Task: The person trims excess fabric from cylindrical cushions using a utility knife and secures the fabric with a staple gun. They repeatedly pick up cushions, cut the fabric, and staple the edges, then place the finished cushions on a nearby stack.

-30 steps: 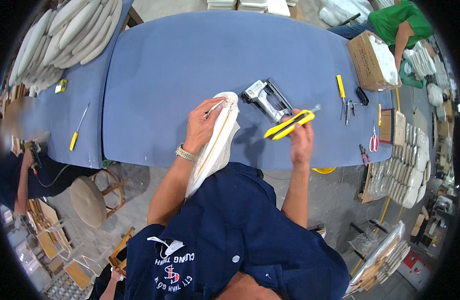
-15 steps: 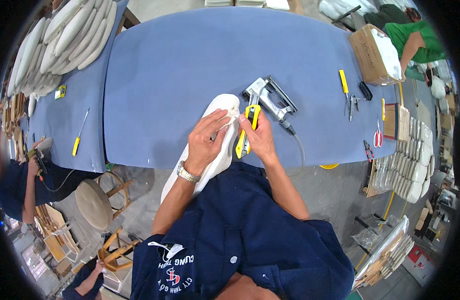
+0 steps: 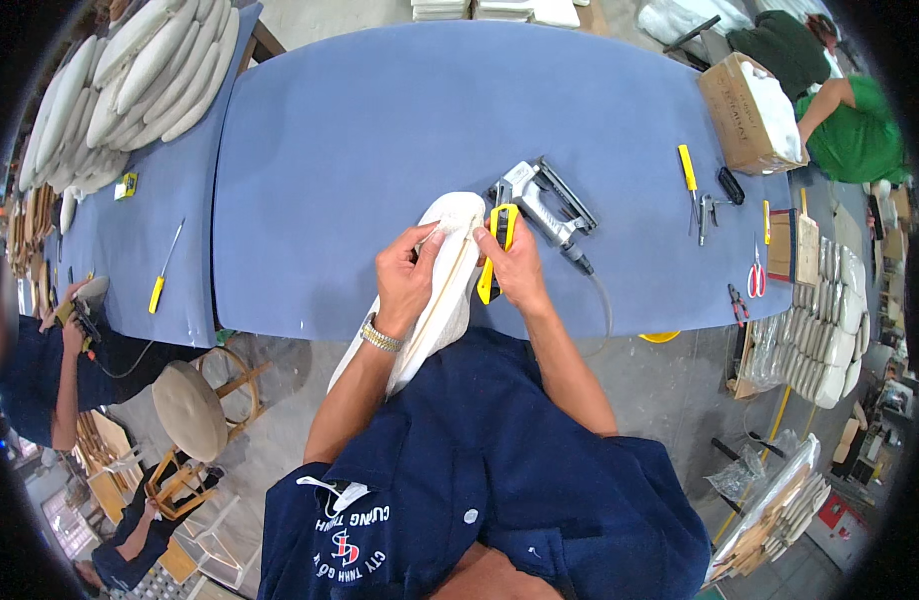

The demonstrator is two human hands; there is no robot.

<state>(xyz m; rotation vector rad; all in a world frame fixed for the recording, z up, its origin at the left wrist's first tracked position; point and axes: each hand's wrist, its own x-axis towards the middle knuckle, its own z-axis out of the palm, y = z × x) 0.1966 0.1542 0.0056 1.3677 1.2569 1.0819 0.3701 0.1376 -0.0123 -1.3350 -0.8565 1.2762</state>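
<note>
A long white upholstered pad (image 3: 456, 212) is tilted up on its edge over the table's front side, and a pale strip runs along its narrow side. My left hand (image 3: 404, 282) grips the pad near its far end, thumb pressed on the edge fabric. In my right hand (image 3: 520, 268) is a yellow and black utility knife (image 3: 487, 280); the thumb and fingers of that hand also reach the pad's right edge. Just beyond my right hand lies a silver staple gun (image 3: 536, 202) with an air hose.
On the blue table (image 3: 380, 120), a yellow-handled screwdriver (image 3: 688, 168), red scissors (image 3: 757, 275) and a carton (image 3: 745, 115) sit at right. Pads are stacked (image 3: 170, 80) at far left. Co-workers stand at both sides; a round stool (image 3: 190, 408) is at left.
The pad has turned so its narrow side with the pale strip now faces up. My left fingers have shifted from lying flat across the pad to gripping its edge.
</note>
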